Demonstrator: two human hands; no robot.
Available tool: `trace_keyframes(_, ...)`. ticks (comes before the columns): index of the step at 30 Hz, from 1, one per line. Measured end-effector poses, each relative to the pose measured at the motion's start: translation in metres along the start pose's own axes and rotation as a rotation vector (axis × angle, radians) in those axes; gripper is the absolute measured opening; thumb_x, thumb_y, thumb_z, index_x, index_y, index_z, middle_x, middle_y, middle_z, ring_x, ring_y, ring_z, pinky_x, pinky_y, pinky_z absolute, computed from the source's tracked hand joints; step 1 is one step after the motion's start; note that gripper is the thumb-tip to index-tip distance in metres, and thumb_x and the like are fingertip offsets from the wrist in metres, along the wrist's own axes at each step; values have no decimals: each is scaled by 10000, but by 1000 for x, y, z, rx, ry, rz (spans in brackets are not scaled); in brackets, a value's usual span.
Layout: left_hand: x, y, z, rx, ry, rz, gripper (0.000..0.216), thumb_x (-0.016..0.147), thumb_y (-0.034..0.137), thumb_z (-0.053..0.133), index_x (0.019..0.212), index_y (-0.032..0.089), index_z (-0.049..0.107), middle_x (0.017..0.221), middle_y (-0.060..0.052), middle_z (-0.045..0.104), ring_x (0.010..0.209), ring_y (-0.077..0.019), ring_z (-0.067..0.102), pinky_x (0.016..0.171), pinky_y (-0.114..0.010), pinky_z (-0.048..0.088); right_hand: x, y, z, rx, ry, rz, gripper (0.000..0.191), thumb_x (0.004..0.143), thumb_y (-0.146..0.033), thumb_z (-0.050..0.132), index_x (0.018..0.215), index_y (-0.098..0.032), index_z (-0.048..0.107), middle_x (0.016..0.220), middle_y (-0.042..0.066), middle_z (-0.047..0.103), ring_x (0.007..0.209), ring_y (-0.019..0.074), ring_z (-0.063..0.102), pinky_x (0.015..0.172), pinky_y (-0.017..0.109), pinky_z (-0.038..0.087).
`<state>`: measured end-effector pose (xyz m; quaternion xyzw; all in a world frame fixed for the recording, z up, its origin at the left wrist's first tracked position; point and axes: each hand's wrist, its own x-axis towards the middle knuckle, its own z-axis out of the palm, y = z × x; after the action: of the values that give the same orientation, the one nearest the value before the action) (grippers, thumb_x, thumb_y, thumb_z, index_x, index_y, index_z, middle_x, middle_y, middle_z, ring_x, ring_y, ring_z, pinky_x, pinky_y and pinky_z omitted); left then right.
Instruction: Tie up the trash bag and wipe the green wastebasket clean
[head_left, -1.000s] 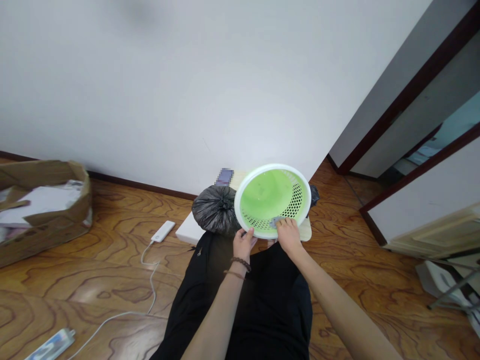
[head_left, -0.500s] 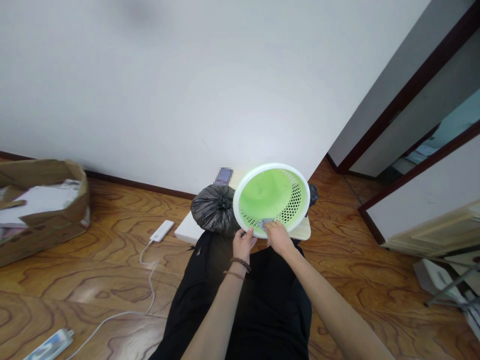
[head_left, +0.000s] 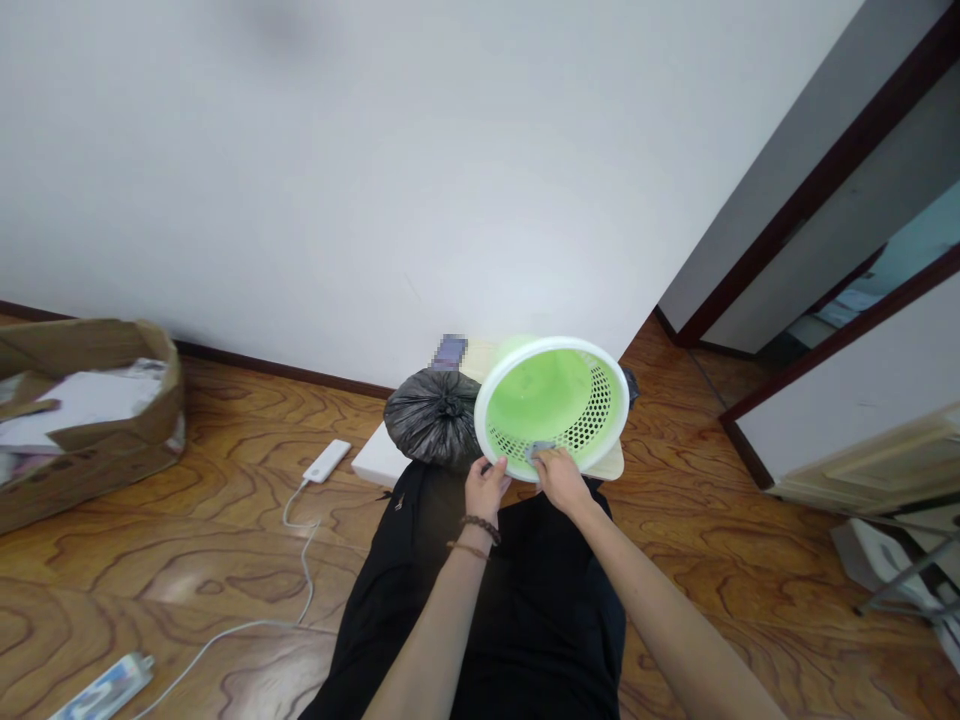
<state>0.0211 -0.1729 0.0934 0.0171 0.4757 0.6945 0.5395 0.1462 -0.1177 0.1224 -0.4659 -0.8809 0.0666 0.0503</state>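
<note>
A light green plastic basket (head_left: 536, 395) with a white rim and a band of holes lies tilted, its mouth facing me. My left hand (head_left: 486, 487) grips the near left part of its rim. Just to the right, my right hand (head_left: 559, 476) is closed on a grey-blue cloth (head_left: 538, 450), pressed against the inside wall near the rim. The cloth is small and partly covered by my fingers. Left of the basket sits a tied black garbage bag (head_left: 437, 418), close against the rim.
Beneath the basket shows a pale wooden board (head_left: 606, 464). A white box (head_left: 379, 458) is by the bag. On the floor lie a white power strip (head_left: 327, 461) with a cord and, far left, a cardboard box (head_left: 127, 445) of papers. A white wall (head_left: 420, 180) rises ahead.
The basket has tipped a little more toward me and shifted slightly right and down. My right hand has moved slightly with the cloth; my left hand keeps its place on the rim.
</note>
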Motion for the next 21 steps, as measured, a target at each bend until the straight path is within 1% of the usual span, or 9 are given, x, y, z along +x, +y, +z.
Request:
trace_keyframes(3,1,-1,-1,-8,-14,1,310,715,203,682,952,143,492,858,-96,675,745,-162,669,770,-349,528,-6,6,-7,15,-19,-52,306,883,-271,381,1117,-180,557,1142,64,578,1013,194,447,890,304,280)
trace_keyframes(6,1,-2,0,-19,-20,0,317,718,215,680,959,150,484,846,-83,672,720,-149,668,772,-346,525,-14,10,-17,-28,-38,-150,470,792,-325,508,1242,-197,467,1261,66,498,1086,229,383,923,344,248)
trace_keyframes(8,0,-1,2,-26,-28,-3,317,718,222,681,955,153,483,839,-75,671,702,-142,666,777,-349,522,-16,9,-21,-94,-15,-188,514,767,-291,531,1263,-185,442,1269,83,483,1102,242,360,936,362,230)
trace_keyframes(11,-1,0,4,-18,-62,-17,302,719,242,679,931,154,484,846,-82,673,706,-150,667,791,-366,513,-14,3,-22,-191,43,-164,407,795,-188,480,1201,-158,487,1192,109,526,1071,242,376,915,359,246)
trace_keyframes(13,1,3,5,51,-63,4,284,712,259,683,897,154,496,851,-98,677,745,-173,668,808,-378,502,-11,0,-22,-231,56,-148,335,823,-150,430,1146,-159,521,1142,114,551,1040,242,392,893,355,264)
trace_keyframes(16,3,8,5,262,-17,164,282,667,283,715,854,161,542,865,-117,682,853,-212,655,866,-375,464,-9,4,-23,-262,61,-142,310,863,-136,354,1106,-170,544,1120,117,563,1022,243,402,879,355,274)
trace_keyframes(18,4,11,5,354,4,267,315,639,285,735,885,174,571,890,-115,683,893,-221,645,888,-363,446,-11,12,-25,-275,68,-128,329,873,-124,321,1111,-171,543,1120,116,565,1024,242,404,877,355,276)
trace_keyframes(19,4,12,5,361,2,286,340,634,279,738,916,182,576,896,-109,684,896,-222,644,885,-358,448,-12,17,-27,-279,68,-120,337,873,-118,315,1117,-171,541,1122,116,565,1030,242,404,879,354,275)
trace_keyframes(21,4,11,6,315,-16,257,375,640,260,734,970,194,570,881,-96,688,882,-223,649,850,-346,472,-14,26,-30,-285,58,-102,346,867,-106,317,1123,-170,541,1135,121,559,1051,241,399,890,355,269)
